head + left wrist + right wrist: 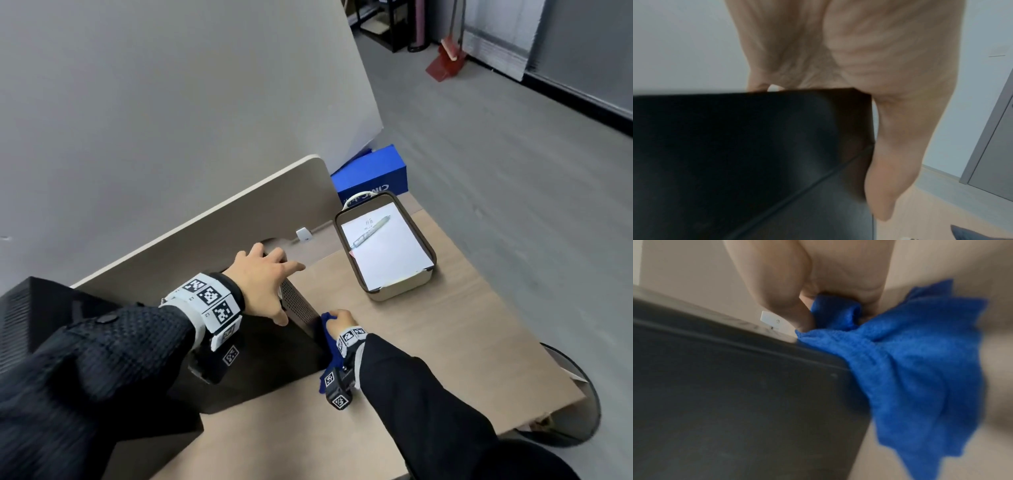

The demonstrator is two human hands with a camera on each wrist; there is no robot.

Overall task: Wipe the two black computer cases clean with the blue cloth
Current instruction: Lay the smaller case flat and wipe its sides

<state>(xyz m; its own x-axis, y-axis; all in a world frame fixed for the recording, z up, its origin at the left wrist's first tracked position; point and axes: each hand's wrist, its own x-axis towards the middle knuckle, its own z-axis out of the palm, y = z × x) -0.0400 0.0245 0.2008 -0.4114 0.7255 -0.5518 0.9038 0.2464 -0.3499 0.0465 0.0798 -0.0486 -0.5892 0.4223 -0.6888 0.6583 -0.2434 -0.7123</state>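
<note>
A black computer case (298, 302) stands on the desk against the divider, its perforated side facing right. My left hand (263, 278) drapes over its top corner. In the left wrist view the left hand (838, 48) curls its fingers over the far edge of the case (735, 146), with the thumb down the side. My right hand (339, 318) grips the bunched blue cloth (330, 347) against the lower right side of the case. The right wrist view shows the cloth (910, 361) in the right hand (787, 280), touching the case (735, 394). A second black case (27, 315) stands at the far left.
A beige tray (425, 247) holding white paper and a pen lies at the back right of the wooden desk (428, 342). A blue box (373, 174) stands behind it. The beige divider panel (205, 226) runs along the back, with a small white clip (303, 235) on it.
</note>
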